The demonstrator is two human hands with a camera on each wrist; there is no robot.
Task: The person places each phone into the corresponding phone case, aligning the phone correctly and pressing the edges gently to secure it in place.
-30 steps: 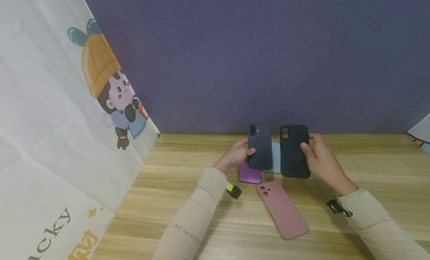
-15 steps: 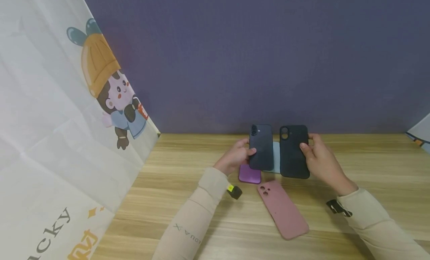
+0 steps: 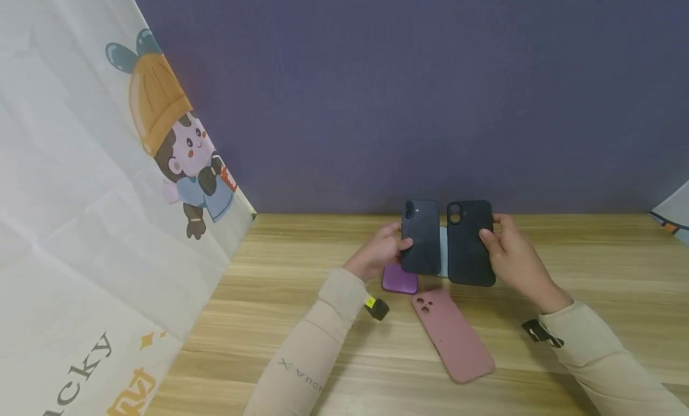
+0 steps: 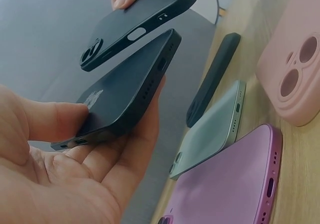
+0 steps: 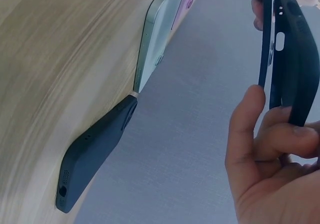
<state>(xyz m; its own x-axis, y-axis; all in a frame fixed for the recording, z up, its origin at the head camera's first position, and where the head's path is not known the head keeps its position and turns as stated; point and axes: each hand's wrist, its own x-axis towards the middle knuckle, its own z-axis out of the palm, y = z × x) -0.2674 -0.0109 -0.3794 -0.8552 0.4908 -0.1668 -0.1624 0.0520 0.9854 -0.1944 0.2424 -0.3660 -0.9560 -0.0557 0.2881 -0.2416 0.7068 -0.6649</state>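
Note:
Between thumb and fingers, my left hand point(image 3: 379, 251) grips a dark phone point(image 3: 422, 236) by its left edge, back facing me. My right hand point(image 3: 517, 257) holds a black phone case point(image 3: 469, 242) by its right side; the case has a camera cutout and side openings. Phone and case are raised side by side, with a narrow gap between them in the head view. Below them a pale green phone point(image 4: 212, 129) lies on the table, mostly hidden from the head view. Beside it lies a purple phone point(image 3: 399, 280). A pink phone case point(image 3: 454, 338) lies nearer to me.
Another dark case-like piece point(image 5: 95, 156) lies on the wooden table point(image 3: 290, 320), hidden from the head view. A blue-grey panel point(image 3: 409, 105) rises behind the table. White printed cloth point(image 3: 81, 183) hangs at left. Small black devices sit by both cuffs.
The left hand has shifted slightly right with the dark phone, and the black case has come slightly left, so the gap between them is narrower. The things on the table have stayed put.

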